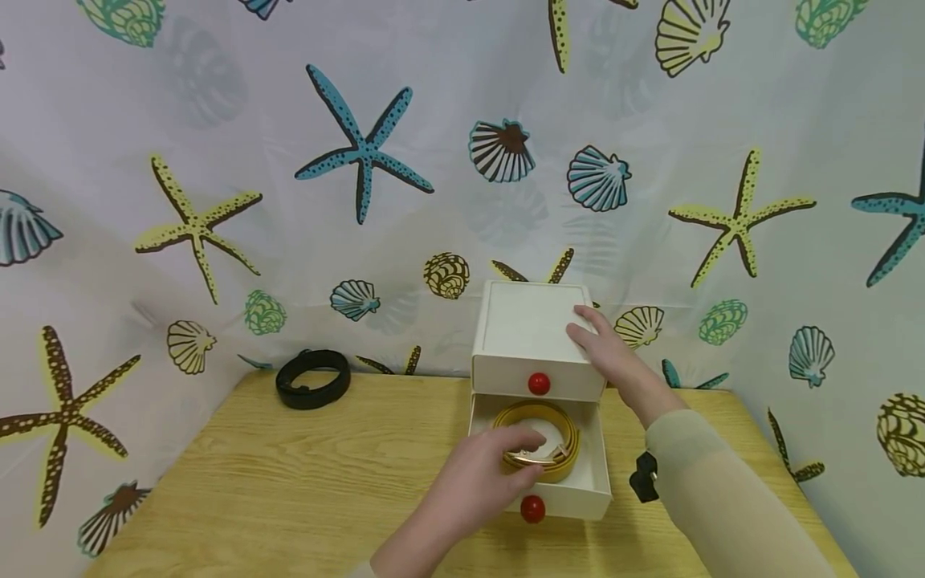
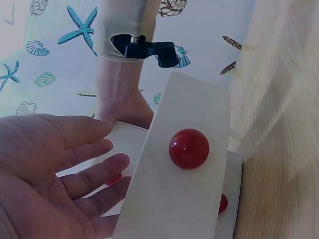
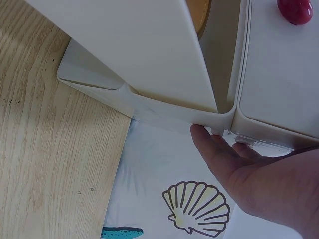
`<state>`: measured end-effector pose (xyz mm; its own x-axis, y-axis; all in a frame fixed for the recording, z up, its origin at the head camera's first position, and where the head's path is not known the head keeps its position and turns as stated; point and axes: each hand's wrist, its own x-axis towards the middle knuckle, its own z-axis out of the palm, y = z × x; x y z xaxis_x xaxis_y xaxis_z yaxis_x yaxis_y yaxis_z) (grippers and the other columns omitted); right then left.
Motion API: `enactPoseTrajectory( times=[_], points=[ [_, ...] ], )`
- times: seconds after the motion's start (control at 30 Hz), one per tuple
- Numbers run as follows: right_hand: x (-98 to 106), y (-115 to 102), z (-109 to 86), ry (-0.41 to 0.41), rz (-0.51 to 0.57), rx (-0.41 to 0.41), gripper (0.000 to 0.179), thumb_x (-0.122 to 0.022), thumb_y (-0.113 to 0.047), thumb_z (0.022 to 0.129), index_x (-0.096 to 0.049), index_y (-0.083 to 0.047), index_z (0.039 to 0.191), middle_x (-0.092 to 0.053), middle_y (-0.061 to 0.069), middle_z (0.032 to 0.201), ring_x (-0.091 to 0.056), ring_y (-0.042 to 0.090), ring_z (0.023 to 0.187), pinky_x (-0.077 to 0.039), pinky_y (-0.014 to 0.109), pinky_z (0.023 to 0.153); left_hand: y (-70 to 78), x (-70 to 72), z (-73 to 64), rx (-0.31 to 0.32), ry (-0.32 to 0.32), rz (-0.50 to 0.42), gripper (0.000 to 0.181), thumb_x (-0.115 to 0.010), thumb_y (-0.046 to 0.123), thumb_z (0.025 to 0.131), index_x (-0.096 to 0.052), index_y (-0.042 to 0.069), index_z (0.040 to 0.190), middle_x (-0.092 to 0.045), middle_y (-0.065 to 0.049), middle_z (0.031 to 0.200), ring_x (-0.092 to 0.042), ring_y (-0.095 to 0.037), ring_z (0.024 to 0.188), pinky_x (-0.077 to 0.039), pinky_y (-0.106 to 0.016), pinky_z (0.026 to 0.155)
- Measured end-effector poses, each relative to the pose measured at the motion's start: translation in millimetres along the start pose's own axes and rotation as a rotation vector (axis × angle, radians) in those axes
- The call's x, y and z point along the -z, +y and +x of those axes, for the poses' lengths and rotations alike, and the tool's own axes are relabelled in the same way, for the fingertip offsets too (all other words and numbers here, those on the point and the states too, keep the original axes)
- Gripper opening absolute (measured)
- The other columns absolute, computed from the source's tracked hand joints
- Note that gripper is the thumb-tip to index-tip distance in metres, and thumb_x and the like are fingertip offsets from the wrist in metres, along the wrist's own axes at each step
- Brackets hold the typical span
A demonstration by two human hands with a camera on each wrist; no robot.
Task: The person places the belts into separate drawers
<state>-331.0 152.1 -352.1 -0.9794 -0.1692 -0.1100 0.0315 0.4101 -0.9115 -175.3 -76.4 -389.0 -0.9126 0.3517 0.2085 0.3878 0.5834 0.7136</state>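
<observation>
A white box of stacked drawers (image 1: 531, 321) with red knobs stands on the table, a lower drawer (image 1: 588, 502) pulled out. Inside it lies a coiled yellow belt (image 1: 571, 425) with a gold-coloured buckle. My left hand (image 1: 480, 470) reaches over the drawer front, thumb and fingers spread apart close above the belt. In the left wrist view the fingers of the left hand (image 2: 75, 169) are loosely bent beside the drawer front (image 2: 174, 194). My right hand (image 1: 607, 345) rests on the box's top right edge; in the right wrist view its fingertips (image 3: 202, 135) touch the box's side.
A coiled black belt (image 1: 313, 381) lies at the back left of the wooden table (image 1: 311, 474). Behind the table hangs a white curtain (image 1: 433, 96) printed with starfish and shells. A small black device (image 1: 645, 478) is strapped at the right wrist.
</observation>
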Motion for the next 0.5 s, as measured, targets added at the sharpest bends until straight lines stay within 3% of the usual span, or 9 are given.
enactPoseTrajectory(
  times=[0.3, 0.5],
  points=[
    [0.0, 0.4, -0.7, -0.002, 0.005, -0.003, 0.07, -0.044, -0.048, 0.118, -0.016, -0.028, 0.178, -0.007, 0.022, 0.182, -0.03, 0.048, 0.157, -0.034, 0.068, 0.123, 6.6, 1.4, -16.8, 0.046, 0.031, -0.224, 0.027, -0.085, 0.019, 0.1, -0.081, 0.015, 0.126, -0.078, 0.0, 0.126, -0.072, -0.026, 0.12, -0.058, -0.054, 0.104],
    [0.5, 0.9, -0.6, -0.004, 0.001, -0.012, 0.07, -0.044, -0.049, 0.117, -0.015, -0.029, 0.178, -0.007, 0.022, 0.182, -0.028, 0.048, 0.158, -0.031, 0.069, 0.124, 8.4, 0.8, -26.1, 0.062, 0.081, -0.288, 0.026, -0.085, 0.021, 0.101, -0.081, 0.019, 0.126, -0.075, 0.004, 0.128, -0.069, -0.028, 0.12, -0.057, -0.051, 0.104]
  ],
)
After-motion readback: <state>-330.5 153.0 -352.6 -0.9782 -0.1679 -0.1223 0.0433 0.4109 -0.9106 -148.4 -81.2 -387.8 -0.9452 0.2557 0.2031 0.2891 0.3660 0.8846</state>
